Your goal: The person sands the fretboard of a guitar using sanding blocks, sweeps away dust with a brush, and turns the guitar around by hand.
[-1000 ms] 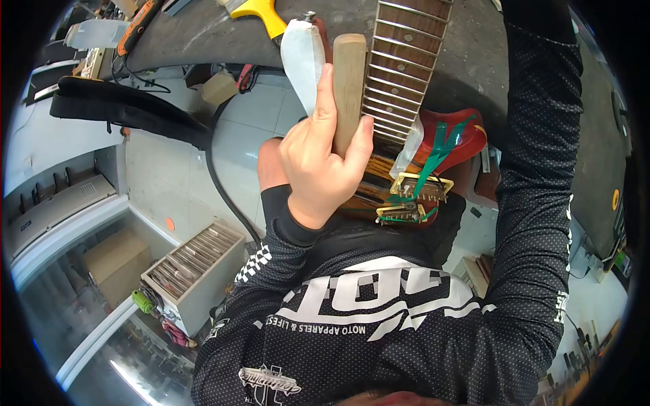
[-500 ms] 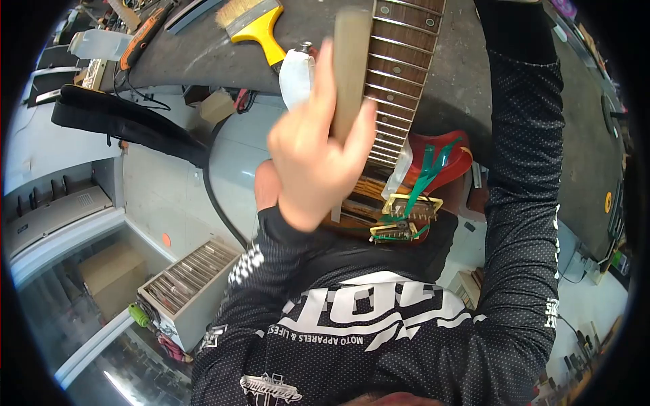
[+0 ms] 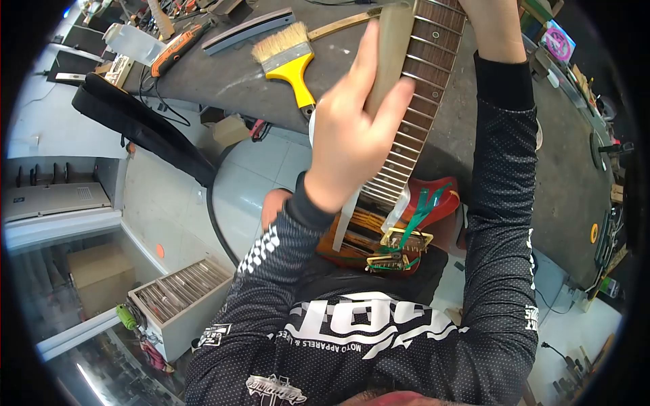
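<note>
My left hand (image 3: 352, 135) is closed around a long, flat beige bar (image 3: 393, 51), index finger stretched along one side and thumb along the other. The bar lies lengthwise along the left edge of a dark fretboard (image 3: 433, 64) with metal frets. Below, the guitar's red body (image 3: 437, 193) rests by my lap, with pale tape strips (image 3: 344, 223), green tape (image 3: 414, 220) and loosened pickups (image 3: 406, 240) on it. At the top edge, my right hand (image 3: 497, 27) is beside the neck; its fingers are out of frame.
On the dark workbench (image 3: 223, 95) lie a yellow-handled brush (image 3: 291, 68), a grey metal bar (image 3: 249, 32), an orange tool (image 3: 179, 51) and a clear bottle (image 3: 132, 44). A black padded case (image 3: 139, 128) stands left. A box of slats (image 3: 179, 294) sits lower left.
The view has shifted, so the brush and bench sit lower and further right. My left hand and the bar appear further up and right. Part of my right hand has come into view.
</note>
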Action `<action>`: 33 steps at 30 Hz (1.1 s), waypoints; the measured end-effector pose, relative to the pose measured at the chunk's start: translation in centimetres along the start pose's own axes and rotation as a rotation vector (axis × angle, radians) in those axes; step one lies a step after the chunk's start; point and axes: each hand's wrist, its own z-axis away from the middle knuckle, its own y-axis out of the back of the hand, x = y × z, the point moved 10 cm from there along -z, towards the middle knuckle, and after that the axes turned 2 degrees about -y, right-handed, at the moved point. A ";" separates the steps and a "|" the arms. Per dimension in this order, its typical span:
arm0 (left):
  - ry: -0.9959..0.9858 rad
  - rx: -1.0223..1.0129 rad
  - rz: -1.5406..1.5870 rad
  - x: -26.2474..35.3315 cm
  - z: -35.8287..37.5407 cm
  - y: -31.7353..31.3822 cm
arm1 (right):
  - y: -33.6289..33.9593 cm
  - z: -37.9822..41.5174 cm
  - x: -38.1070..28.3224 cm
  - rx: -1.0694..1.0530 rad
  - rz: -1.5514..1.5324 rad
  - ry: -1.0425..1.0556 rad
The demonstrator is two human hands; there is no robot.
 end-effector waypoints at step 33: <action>0.029 -0.129 -0.049 1.6 -7.2 -1.6 | 2.3 2.8 2.4 -0.006 0.200 0.099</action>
